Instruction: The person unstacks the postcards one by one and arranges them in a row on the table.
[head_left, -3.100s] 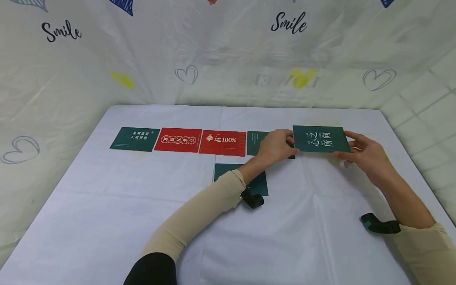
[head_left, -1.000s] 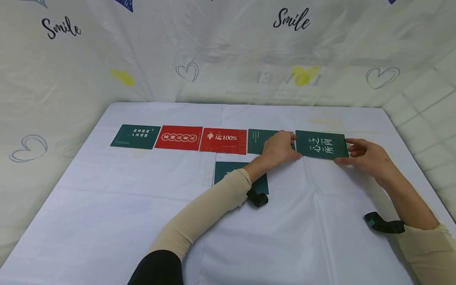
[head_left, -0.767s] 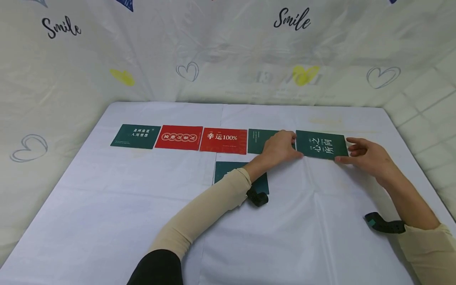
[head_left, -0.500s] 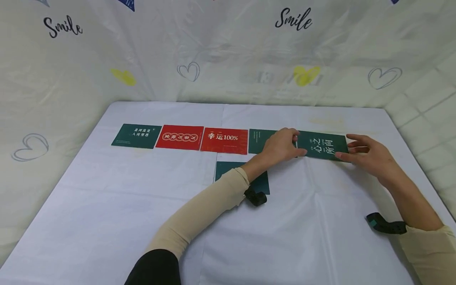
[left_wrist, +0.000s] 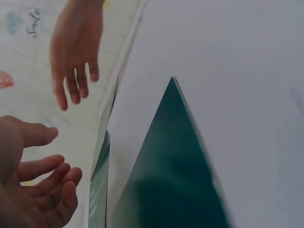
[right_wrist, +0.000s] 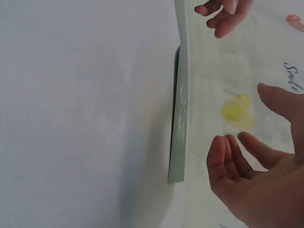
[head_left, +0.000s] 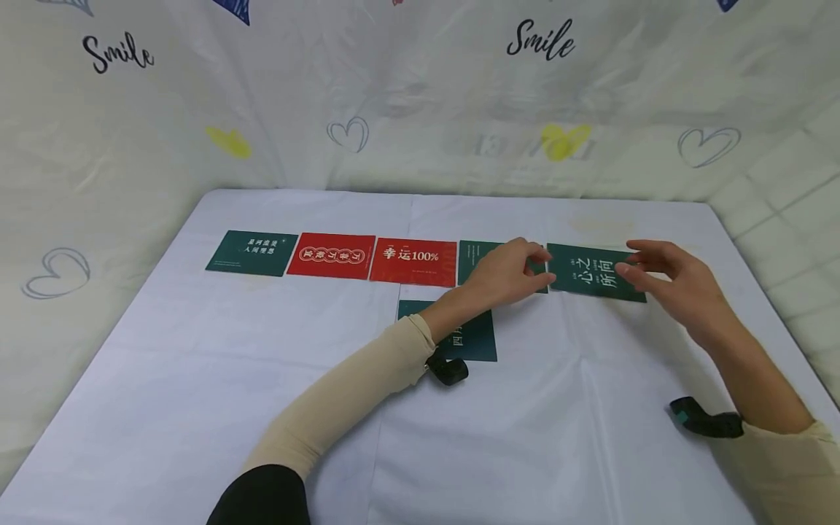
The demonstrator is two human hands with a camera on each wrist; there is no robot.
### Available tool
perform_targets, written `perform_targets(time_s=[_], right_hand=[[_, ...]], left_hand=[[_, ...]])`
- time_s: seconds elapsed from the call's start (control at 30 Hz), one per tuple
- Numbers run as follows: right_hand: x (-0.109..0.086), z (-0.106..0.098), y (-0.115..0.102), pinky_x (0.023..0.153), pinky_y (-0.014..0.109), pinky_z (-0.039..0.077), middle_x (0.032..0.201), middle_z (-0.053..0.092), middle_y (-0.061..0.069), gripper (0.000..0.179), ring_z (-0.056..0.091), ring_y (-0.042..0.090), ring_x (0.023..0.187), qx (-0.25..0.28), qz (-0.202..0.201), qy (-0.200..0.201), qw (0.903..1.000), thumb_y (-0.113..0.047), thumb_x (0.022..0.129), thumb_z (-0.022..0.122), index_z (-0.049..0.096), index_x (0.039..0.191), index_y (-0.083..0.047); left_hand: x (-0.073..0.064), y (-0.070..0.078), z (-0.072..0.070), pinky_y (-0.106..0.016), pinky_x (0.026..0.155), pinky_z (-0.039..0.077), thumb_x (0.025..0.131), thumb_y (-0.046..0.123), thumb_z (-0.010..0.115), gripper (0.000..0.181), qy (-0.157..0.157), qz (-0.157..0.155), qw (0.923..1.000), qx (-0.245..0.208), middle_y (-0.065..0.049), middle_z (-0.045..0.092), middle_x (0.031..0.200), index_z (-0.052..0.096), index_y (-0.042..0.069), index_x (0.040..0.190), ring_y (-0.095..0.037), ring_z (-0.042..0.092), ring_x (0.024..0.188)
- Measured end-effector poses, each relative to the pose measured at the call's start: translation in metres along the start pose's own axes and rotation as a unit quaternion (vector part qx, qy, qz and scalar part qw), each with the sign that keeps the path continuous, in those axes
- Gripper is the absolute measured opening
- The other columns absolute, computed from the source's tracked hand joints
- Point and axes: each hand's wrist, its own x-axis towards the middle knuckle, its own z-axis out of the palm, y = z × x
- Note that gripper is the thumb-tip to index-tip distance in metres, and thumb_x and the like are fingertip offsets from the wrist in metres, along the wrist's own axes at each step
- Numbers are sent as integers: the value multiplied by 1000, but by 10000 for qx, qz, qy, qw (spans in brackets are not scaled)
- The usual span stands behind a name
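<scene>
My left hand (head_left: 508, 271) hovers over a green card (head_left: 474, 255) with white print, fourth in a row, and hides part of it. Its fingers bend loosely around nothing. My right hand (head_left: 682, 284), thumb and fingers spread apart, is above the right end of the last green card (head_left: 587, 270), which bears large white characters. In the right wrist view that card (right_wrist: 179, 128) lies on the table, apart from the right hand (right_wrist: 266, 185). Beneath my left forearm another green card (head_left: 479, 343) lies nearer me, partly hidden; this card (left_wrist: 171, 175) looms large in the left wrist view.
Leftward, the row continues with a red card (head_left: 413, 262), a second red card (head_left: 331, 255) and a green card (head_left: 252, 253). All lie on a white-covered table (head_left: 197, 394). A pale curtain (head_left: 433, 95) printed with hearts hangs behind the table.
The right-hand green card was lowered onto the table at the row's end and shifted slightly. Both hands then let go of its edges; the left drew back leftward, the right lifted.
</scene>
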Motion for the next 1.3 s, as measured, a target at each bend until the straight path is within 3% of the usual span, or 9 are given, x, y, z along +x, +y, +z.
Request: perform_targets(time_s=[0.1, 0.23, 0.47, 0.83, 0.97, 1.2, 1.3], right_hand=[[-3, 2, -7, 77, 8, 40, 114, 52, -28, 69, 48, -18, 99, 150, -181, 92, 9997, -52, 100, 63, 45, 157, -16], [-8, 5, -19, 75, -1, 42, 109, 53, -33, 63, 52, -17, 99, 360, -458, 192, 9981, -45, 101, 66, 50, 153, -14], [-14, 13, -41, 78, 1, 46, 112, 58, -27, 51, 56, -9, 102, 676, -733, 140, 9949, -39, 101, 68, 57, 145, -17], [-18, 29, -59, 85, -1, 43, 118, 62, -13, 49, 55, -6, 104, 719, -1005, -45, 9923, -33, 101, 70, 58, 144, -13], [-19, 33, -65, 86, 0, 43, 117, 62, -14, 48, 56, -6, 104, 747, -1109, -65, 9910, -32, 101, 70, 59, 142, -11], [-21, 40, -77, 87, 3, 43, 126, 64, 7, 48, 56, -4, 104, 626, -1184, -171, 9908, -35, 101, 69, 59, 143, -14], [-22, 43, -81, 86, 4, 44, 127, 65, 9, 47, 56, -4, 104, 552, -1235, -221, 9906, -35, 102, 68, 59, 143, -15]], left_hand=[[-6, -4, -5, -13, 74, 50, 101, 34, 69, 41, -7, 157, 9999, -68, 1, 67, 126, 67, 15, 137, -4, 62, 95], [-13, -9, -12, -12, 76, 50, 101, 32, 69, 40, -5, 366, 9993, -45, -1, 66, 129, 67, 14, 136, -5, 62, 98], [-28, -17, -23, -13, 77, 52, 99, 28, 72, 39, -15, 534, 9985, -137, -2, 67, 129, 69, 12, 134, -7, 63, 100], [-52, -33, -37, -15, 80, 55, 97, 28, 75, 41, -103, 516, 9986, -27, -1, 67, 132, 67, 15, 135, -11, 65, 106], [-57, -39, -41, -17, 80, 56, 96, 28, 75, 41, -124, 430, 9990, -46, -1, 67, 131, 68, 15, 135, -11, 65, 106], [-63, -48, -49, -19, 84, 57, 95, 28, 77, 43, -65, 350, 9994, -15, 0, 69, 130, 68, 16, 135, -11, 65, 105], [-65, -51, -52, -20, 83, 57, 94, 27, 78, 42, -18, 360, 9993, -44, 0, 69, 128, 69, 15, 134, -11, 65, 103]])
